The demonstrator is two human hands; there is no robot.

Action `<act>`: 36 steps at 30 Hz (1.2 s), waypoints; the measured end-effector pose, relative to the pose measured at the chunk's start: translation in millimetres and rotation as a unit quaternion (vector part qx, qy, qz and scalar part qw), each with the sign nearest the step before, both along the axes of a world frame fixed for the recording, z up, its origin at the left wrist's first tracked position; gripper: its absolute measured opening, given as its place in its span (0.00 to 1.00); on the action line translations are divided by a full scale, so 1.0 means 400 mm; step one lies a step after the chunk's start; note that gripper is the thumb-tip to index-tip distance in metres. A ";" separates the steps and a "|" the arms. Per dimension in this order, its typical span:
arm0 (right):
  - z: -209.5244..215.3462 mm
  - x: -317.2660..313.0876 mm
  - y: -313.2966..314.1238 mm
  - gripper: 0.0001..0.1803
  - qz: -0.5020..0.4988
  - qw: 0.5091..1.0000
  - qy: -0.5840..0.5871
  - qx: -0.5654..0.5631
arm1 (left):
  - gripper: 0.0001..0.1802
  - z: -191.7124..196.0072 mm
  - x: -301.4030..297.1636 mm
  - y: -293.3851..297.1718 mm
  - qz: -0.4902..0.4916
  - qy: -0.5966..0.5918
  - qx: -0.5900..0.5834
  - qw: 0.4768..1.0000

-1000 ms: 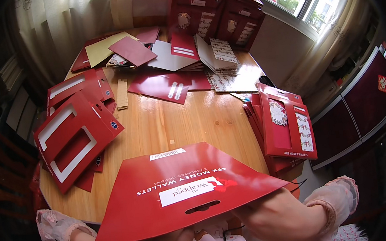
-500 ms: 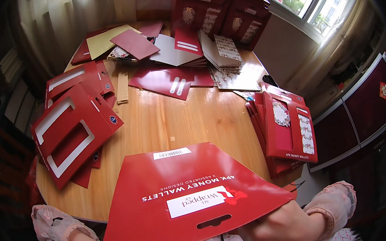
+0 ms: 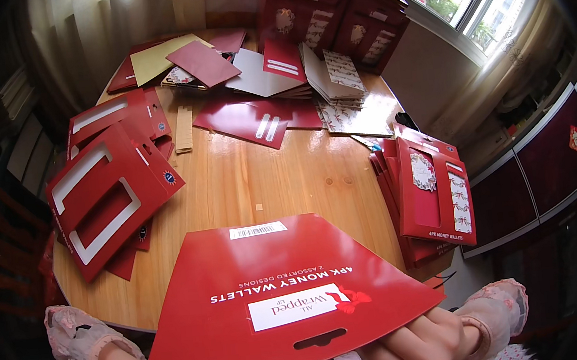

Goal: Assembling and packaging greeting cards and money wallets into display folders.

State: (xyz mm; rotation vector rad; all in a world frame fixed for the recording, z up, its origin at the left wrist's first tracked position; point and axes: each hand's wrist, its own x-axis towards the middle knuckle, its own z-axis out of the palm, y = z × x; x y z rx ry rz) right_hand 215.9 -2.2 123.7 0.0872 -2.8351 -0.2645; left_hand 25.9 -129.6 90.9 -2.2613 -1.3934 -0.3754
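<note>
Big red card sleeve (image 3: pixel 272 299) was held flat at frame bottom, pinched by right hand (image 3: pixel 415 345); left hand's grip hidden underneath, can't tell. Surface (image 3: pixel 267 175) behind.

A large flat red cardboard backing card (image 3: pixel 278 292) with a white label lies over the near edge of the round wooden table (image 3: pixel 260 176), held underneath by the right hand (image 3: pixel 415 345). Red windowed card sleeves (image 3: pixel 106 194) lie at left, finished red packs (image 3: pixel 436 193) at right.
</note>
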 end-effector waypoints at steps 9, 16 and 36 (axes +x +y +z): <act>-0.003 -0.019 -0.013 0.14 0.039 0.997 -0.067 0.020 | 0.14 0.019 -0.003 -0.018 0.017 0.006 0.004 1.000; -0.019 0.006 0.007 0.17 0.015 0.991 -0.128 -0.030 | 0.14 0.002 -0.014 0.003 0.002 -0.001 0.003 1.000; -0.053 0.010 0.027 0.16 0.057 0.998 0.026 0.028 | 0.14 0.014 0.005 -0.010 -0.023 0.006 0.013 1.000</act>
